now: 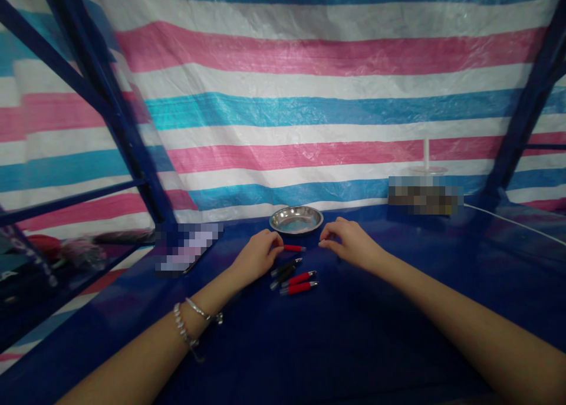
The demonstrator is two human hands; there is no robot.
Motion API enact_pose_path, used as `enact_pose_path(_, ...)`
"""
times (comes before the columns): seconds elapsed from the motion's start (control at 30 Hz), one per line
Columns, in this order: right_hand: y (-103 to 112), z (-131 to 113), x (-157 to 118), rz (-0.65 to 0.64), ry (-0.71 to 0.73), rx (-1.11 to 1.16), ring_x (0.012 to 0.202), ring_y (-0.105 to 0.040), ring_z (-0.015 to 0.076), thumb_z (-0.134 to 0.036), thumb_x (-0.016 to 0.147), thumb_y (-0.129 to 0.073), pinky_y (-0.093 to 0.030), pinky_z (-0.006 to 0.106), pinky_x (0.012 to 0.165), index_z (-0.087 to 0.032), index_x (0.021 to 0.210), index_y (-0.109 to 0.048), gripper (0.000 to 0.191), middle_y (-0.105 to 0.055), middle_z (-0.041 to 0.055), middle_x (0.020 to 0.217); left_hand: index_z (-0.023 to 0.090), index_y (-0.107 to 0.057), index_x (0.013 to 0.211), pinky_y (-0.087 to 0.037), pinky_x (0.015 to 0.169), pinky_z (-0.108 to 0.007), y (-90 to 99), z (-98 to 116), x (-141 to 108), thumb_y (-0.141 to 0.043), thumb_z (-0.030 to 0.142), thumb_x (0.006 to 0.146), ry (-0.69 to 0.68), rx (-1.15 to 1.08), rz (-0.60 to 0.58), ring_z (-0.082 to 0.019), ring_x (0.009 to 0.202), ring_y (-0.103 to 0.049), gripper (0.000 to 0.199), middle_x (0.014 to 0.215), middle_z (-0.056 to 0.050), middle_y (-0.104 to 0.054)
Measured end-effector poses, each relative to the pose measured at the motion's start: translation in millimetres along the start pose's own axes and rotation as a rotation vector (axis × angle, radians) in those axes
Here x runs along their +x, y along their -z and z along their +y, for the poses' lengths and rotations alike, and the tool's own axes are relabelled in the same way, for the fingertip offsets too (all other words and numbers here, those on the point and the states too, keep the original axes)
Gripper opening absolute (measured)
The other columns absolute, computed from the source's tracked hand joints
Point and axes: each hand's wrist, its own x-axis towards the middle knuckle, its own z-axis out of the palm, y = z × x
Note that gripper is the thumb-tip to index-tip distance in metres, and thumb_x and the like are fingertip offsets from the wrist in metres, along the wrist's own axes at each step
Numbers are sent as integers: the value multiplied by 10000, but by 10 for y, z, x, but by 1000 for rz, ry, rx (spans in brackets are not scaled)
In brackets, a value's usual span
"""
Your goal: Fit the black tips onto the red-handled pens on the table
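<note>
Between the finger and thumb of my left hand [260, 253] is the end of a short red pen [293, 248], pointing right, just in front of a shallow metal dish [296, 221]. My right hand [351, 244] hovers to the right of that pen, apart from it. Its fingertips are pinched together, and anything small in them is too blurred to name. Nearer to me lie black pens [286, 268] side by side. Below them are two red pens with silvery ends, an upper red pen [299, 279] and a lower red pen [299, 287].
Everything rests on a dark blue table [309, 346]. A blurred-out phone-like slab [190, 250] lies at left. At the back right stands a pixelated object [420, 196] with a straw, near a white cord [517, 221]. Blue metal posts [119, 128] and a striped tarp [309, 57] enclose the table.
</note>
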Motion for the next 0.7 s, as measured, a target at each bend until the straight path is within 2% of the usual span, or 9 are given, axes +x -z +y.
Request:
enact_pose_path(0.1, -4, -16, -8, 0, 6, 19, 754, -526, 152, -223, 748, -534, -385, 282, 686, -162, 762, -608, 97, -619, 43, 764, 156, -531, 847, -406, 662, -240, 88, 13, -24, -486, 137, 822, 0, 104, 13, -168, 785, -529, 55, 857, -35, -536)
enact_pose_path(0.23, 2, -47, -17, -4, 13, 56, 725, -541, 139, -218, 751, -530, -393, 269, 679, -155, 764, -610, 102, -615, 49, 761, 160, -517, 912, -397, 617, -268, 243, 53, -55, -426, 122, 844, -10, 284, 1, -178, 720, -533, 120, 917, -59, -508)
enact_pose_path(0.4, 34, -81, -22, -6, 24, 70, 715, -546, 131, -211, 741, -545, -390, 245, 661, -149, 758, -611, 92, -618, 45, 753, 161, -528, 882, -366, 642, -305, 480, 70, -49, -411, -9, 771, -57, 493, -15, -222, 777, -525, 235, 866, -65, -515)
enact_pose_path(0.5, 47, -80, -23, -3, 34, 72, 710, -545, 125, -197, 740, -544, -385, 232, 650, -144, 760, -611, 88, -619, 46, 754, 141, -531, 877, -354, 639, -332, 593, 73, -48, -411, -30, 752, -60, 571, -10, -258, 805, -522, 244, 859, -86, -522)
enact_pose_path(0.7, 37, -63, -28, -1, 56, 79, 686, -546, 116, -209, 744, -540, -379, 219, 629, -144, 775, -608, 98, -617, 36, 734, 119, -540, 843, -327, 648, -386, 670, 232, -126, -446, -15, 763, -22, 706, -24, -296, 810, -509, 182, 821, -103, -543)
